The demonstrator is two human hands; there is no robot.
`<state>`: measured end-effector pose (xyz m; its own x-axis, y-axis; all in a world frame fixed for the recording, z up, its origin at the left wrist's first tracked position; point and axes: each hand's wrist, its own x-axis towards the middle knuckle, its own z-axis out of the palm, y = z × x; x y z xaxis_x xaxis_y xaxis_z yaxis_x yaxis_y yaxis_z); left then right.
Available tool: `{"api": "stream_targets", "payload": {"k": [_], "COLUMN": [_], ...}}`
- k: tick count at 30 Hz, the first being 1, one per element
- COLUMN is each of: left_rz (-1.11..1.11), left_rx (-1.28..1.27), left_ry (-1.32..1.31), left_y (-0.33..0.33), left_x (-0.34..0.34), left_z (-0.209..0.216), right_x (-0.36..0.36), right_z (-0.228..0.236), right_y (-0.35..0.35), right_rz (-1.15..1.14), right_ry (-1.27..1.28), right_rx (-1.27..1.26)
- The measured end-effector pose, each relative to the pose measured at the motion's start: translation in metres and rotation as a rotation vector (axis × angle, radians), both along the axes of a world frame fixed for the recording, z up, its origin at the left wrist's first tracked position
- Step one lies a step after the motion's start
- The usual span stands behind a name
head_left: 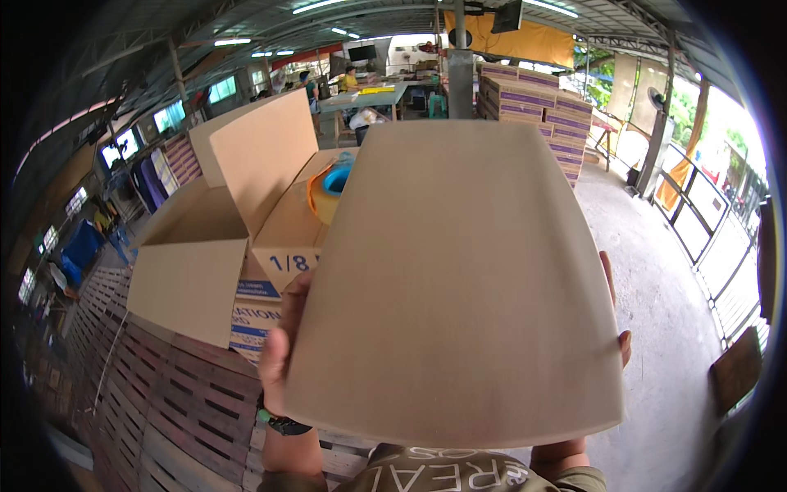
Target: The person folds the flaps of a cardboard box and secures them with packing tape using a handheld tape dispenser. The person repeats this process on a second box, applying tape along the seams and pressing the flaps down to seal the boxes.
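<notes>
A large, plain brown cardboard piece (455, 287) fills the middle of the view, held up in front of my body. Whether it is a closed box or a stack of flat sheets, I cannot tell. My left hand (281, 348) grips its left side, thumb on the near part and fingers bent round the edge. On the opposite side, my right hand (625, 348) shows only fingertips along the edge; the rest is behind the cardboard. An open cardboard box (187, 283) with raised flaps stands to the left, close to my left hand.
Printed cartons (256, 320) are stacked beside the open box, with a yellow and blue round object (334, 180) on top. Slatted pallets (176, 385) cover the lower left. Stacked boxes (566, 123) stand by a pillar (461, 82). People and a worktable (365, 98) are farther back; a railing (701, 221) runs right.
</notes>
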<state>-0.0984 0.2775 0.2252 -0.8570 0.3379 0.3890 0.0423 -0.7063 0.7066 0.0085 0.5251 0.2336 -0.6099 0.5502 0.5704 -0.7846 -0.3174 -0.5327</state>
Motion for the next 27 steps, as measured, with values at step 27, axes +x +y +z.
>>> {"api": "stream_targets", "payload": {"k": [27], "left_rz": [0.105], "left_rx": [0.199], "left_ry": [-0.435], "left_y": [-0.258], "left_x": [0.045], "left_z": [-0.172], "right_x": [-0.021], "right_z": [-0.019], "right_y": [-0.213], "right_rz": [0.41], "right_ry": [-0.123], "right_rx": [0.526]}}
